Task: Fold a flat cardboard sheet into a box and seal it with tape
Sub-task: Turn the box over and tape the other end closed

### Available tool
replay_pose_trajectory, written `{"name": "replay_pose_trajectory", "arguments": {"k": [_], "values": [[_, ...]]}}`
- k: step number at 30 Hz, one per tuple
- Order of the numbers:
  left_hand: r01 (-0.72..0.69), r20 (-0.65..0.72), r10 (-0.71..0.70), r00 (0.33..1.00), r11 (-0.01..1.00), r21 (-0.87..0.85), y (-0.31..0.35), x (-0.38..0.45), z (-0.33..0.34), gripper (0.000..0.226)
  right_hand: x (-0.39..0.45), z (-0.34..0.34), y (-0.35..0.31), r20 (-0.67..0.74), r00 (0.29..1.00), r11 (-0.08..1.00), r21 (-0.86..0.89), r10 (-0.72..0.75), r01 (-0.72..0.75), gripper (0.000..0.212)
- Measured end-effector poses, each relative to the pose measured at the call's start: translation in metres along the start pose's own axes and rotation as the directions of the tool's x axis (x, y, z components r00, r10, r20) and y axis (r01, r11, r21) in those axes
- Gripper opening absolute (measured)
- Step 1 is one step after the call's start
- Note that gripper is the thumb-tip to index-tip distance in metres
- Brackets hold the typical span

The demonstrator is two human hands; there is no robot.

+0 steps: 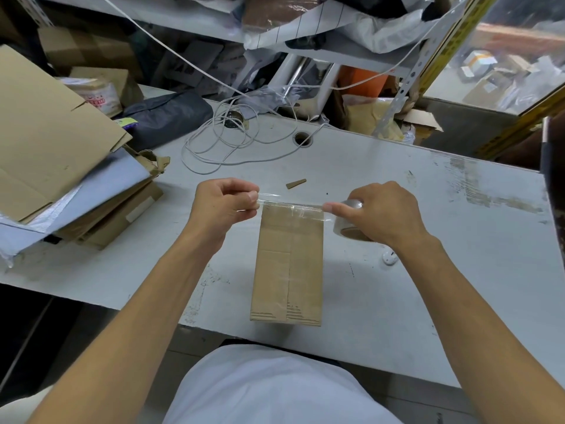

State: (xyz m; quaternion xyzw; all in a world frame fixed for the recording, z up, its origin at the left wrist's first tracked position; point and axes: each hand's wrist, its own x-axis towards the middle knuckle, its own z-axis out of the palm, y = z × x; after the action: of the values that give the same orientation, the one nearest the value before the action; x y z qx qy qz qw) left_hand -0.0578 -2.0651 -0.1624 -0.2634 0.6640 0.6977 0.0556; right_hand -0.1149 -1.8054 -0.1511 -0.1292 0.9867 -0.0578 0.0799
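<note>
Two bare forearms reach out from the near edge of the view, above a white shirt, toward a worn white table. Between them lies the cardboard box — still flat, a long narrow brown piece with a seam running down its middle, its near end close to the table's front edge and its far end under the hands.

A strip of clear tape is stretched across that far end, from hand to hand. The left hand has its fingers curled in, pinching the free end of the strip between thumb and fingertips, just off the box's left corner. The right hand grips the tape roll at the box's right corner, fingers wrapped over it, with the forefinger extended along the strip. Whether the strip already touches the cardboard cannot be told.

Just beyond the hands a small cardboard scrap lies on the table. Near the right wrist sits a small white round object. Farther back a loose coil of white cable runs to a round hole in the tabletop. To the left, a stack of flattened cardboard sheets overhangs the table — behind it all, cluttered shelving with bags and boxes.
</note>
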Motion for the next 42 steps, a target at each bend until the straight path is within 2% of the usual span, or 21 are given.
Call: {"name": "replay_pose_trajectory", "arguments": {"k": [13, 18, 22, 24, 26, 27, 29, 31, 33, 35, 36, 38, 39, 41, 42], "values": [[0.072, -0.038, -0.072, 0.997, 0.997, -0.007, -0.019, 0.02, 0.002, 0.009, 0.014, 0.018, -0.001, 0.044, 0.998, 0.999, 0.034, 0.037, -0.039, 0.082], [0.116, -0.022, -0.119, 0.993, 0.987, -0.107, -0.037, 0.022, 0.006, 0.01, 0.014, 0.029, 0.0, 0.108, 0.992, 0.989, 0.129, 0.063, -0.077, 0.079], [0.06, -0.043, -0.069, 0.997, 0.984, -0.168, -0.051, 0.019, 0.017, 0.013, 0.014, 0.037, 0.002, 0.106, 0.992, 0.983, 0.165, 0.061, -0.078, 0.085], [0.083, -0.051, -0.09, 0.995, 0.99, -0.118, -0.059, 0.017, 0.022, 0.02, 0.015, 0.037, 0.003, 0.106, 0.992, 0.982, 0.173, 0.064, -0.082, 0.084], [0.166, -0.099, -0.17, 0.98, 0.985, -0.047, -0.061, 0.013, 0.023, 0.039, 0.015, 0.038, 0.004, 0.12, 0.991, 0.982, 0.167, 0.065, -0.084, 0.083], [0.156, -0.15, -0.155, 0.976, 0.988, -0.007, -0.06, 0.009, 0.023, 0.043, 0.014, 0.039, 0.004, 0.123, 0.991, 0.983, 0.163, 0.061, -0.081, 0.083], [0.025, -0.222, 0.014, 0.975, 0.985, 0.172, -0.054, -0.002, 0.025, 0.031, 0.013, 0.042, 0.005, 0.119, 0.991, 0.984, 0.16, 0.06, -0.079, 0.08], [-0.083, -0.141, 0.143, 0.98, 0.928, 0.363, -0.047, -0.017, 0.035, 0.034, 0.013, 0.044, 0.004, 0.116, 0.99, 0.984, 0.156, 0.074, -0.092, 0.078], [-0.107, -0.038, 0.149, 0.988, 0.848, 0.52, -0.049, -0.029, 0.045, 0.052, 0.012, 0.047, 0.003, 0.123, 0.988, 0.976, 0.187, 0.092, -0.114, 0.079], [-0.086, 0.018, 0.091, 0.996, 0.839, 0.537, -0.054, -0.033, 0.049, 0.048, 0.01, 0.052, 0.007, 0.151, 0.984, 0.936, 0.324, 0.095, -0.14, 0.072], [-0.064, 0.031, 0.056, 0.998, 0.849, 0.525, -0.055, -0.033, 0.048, 0.044, 0.008, 0.054, 0.011, 0.184, 0.979, 0.878, 0.45, 0.092, -0.167, 0.061], [-0.055, 0.048, 0.035, 0.998, 0.838, 0.543, -0.052, -0.03, 0.042, 0.044, 0.002, 0.059, 0.024, 0.249, 0.967, 0.678, 0.702, 0.052, -0.218, 0.032], [-0.067, 0.058, 0.042, 0.997, 0.832, 0.551, -0.048, -0.03, 0.039, 0.046, -0.001, 0.061, 0.031, 0.263, 0.965, 0.595, 0.773, 0.017, -0.221, 0.023], [-0.12, 0.051, 0.115, 0.992, 0.742, 0.66, -0.043, -0.034, 0.042, 0.055, -0.007, 0.067, 0.041, 0.274, 0.961, 0.515, 0.83, -0.036, -0.217, 0.021], [-0.136, 0.037, 0.167, 0.985, 0.64, 0.756, -0.041, -0.038, 0.048, 0.062, -0.01, 0.071, 0.043, 0.281, 0.959, 0.501, 0.837, -0.047, -0.221, 0.023]]}}
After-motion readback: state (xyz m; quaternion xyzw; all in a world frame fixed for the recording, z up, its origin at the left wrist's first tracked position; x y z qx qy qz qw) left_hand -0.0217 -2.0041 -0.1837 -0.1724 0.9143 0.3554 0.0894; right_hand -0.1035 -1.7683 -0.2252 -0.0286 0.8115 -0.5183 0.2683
